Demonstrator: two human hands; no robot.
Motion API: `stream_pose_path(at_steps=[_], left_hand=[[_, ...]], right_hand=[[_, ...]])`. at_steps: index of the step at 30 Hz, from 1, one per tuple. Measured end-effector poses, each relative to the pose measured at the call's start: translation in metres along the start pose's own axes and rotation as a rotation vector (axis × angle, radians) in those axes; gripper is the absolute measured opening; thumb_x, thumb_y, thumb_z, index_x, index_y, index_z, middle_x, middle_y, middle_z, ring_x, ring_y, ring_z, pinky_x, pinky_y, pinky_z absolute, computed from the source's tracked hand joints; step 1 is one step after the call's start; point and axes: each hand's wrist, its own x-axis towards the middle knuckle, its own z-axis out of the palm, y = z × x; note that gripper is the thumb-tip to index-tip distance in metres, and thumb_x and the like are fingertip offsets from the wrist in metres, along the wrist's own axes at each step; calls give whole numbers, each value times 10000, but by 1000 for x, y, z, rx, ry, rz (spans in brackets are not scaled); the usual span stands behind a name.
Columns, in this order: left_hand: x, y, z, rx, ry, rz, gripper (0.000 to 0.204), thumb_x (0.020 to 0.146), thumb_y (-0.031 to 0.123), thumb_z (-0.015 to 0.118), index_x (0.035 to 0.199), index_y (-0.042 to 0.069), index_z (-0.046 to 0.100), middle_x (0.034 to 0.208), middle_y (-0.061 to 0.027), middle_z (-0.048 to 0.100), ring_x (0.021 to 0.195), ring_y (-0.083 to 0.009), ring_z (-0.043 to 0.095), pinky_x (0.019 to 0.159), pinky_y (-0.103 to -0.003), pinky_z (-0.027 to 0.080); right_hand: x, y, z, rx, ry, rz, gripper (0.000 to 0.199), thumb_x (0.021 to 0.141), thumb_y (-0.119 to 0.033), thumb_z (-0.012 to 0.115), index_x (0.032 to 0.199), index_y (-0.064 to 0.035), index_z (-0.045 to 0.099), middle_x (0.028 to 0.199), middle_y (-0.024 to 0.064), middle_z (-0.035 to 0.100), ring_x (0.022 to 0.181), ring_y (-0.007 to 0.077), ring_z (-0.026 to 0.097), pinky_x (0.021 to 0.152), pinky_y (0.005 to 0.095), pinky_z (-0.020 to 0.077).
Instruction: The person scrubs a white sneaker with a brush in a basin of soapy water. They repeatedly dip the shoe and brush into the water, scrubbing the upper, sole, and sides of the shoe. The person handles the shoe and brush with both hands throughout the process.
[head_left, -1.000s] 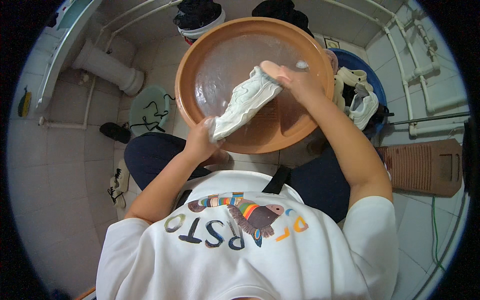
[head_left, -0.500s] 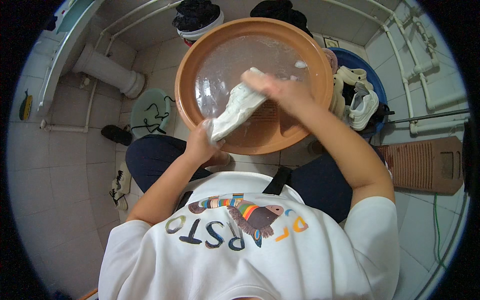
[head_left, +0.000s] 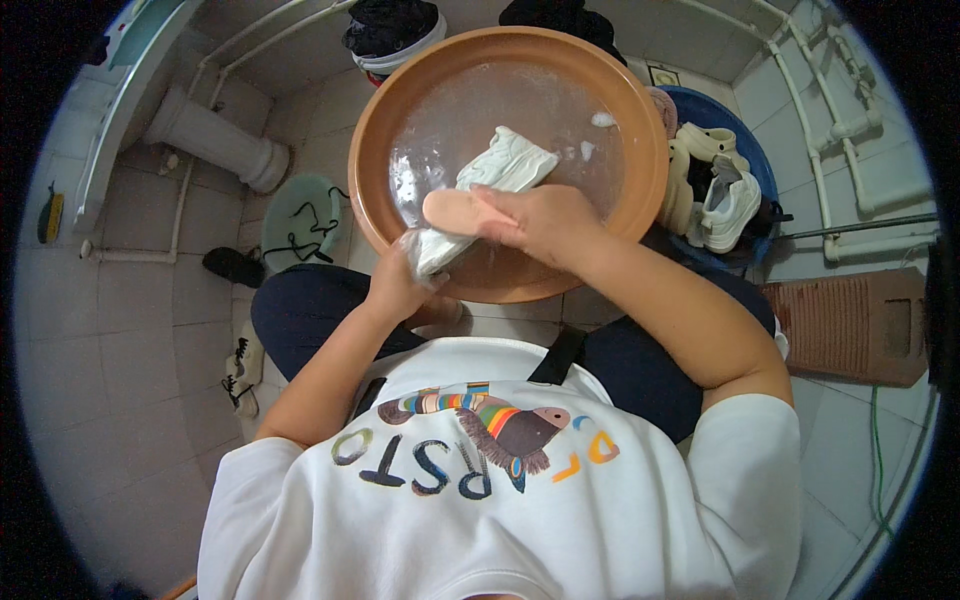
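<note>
A wet white shoe [head_left: 510, 162] slants over the near half of an orange-brown basin [head_left: 369, 170] of cloudy water. Its near end is gripped by my left hand [head_left: 398, 277], whose fingers are partly hidden behind it. My right hand [head_left: 548, 228] is closed around a peach-coloured scrubbing brush [head_left: 455, 212], its rounded back facing up. The brush lies across the near part of the shoe; its bristles are hidden underneath. Small patches of foam [head_left: 602, 119] float at the basin's right side.
To the right, a blue tub [head_left: 755, 150] holds several shoes, including a white sneaker [head_left: 730, 207]. A brown washboard [head_left: 850, 325] lies near it. On the left are a pale green basin [head_left: 283, 222] with dark laces, a black slipper [head_left: 232, 268] and light shoes [head_left: 243, 368].
My right hand has swept the brush from the shoe's far end back toward me and to the left. The left hand keeps its hold on the shoe, which is slightly turned.
</note>
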Motion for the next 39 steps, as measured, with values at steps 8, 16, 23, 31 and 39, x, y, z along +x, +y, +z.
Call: stream_pose_path(at_steps=[8,16,23,31,39], left_hand=[[7,-3,4,42,-26,36,490,613,92,742,1041,17,514,959,-155,586,919,-321,562,810,-351,446],[9,-33,10,-427,-17,-134,484,595,63,732,1033,20,533,981,-153,580,939,-317,560,818,-348,447],[16,37,-8,106,-266,274,523,573,180,760,1021,18,542,1214,-169,469,1111,-341,448,949,-372,359],[90,99,27,343,-277,44,498,750,399,627,1033,1,531,1127,-234,540,1046,-348,521,878,-409,409],[169,86,51,475,-265,-175,351,671,229,655,901,-35,627,876,-228,628,821,-331,625,700,-373,481]], right_hand=[[29,85,10,106,189,282,569,800,-611,393,1153,-195,552,1006,238,591,945,379,570,818,425,440],[19,66,4,208,306,153,525,811,-541,478,1077,-96,564,979,213,603,927,384,569,812,427,440],[44,125,24,207,215,248,482,868,-484,410,1195,-135,473,1026,202,592,950,397,551,820,434,428],[37,99,31,85,-34,316,528,884,-447,380,1358,-254,253,1131,210,544,1014,376,534,886,423,401],[35,89,49,232,14,403,368,880,-367,455,1027,-58,590,932,193,617,876,331,590,768,387,434]])
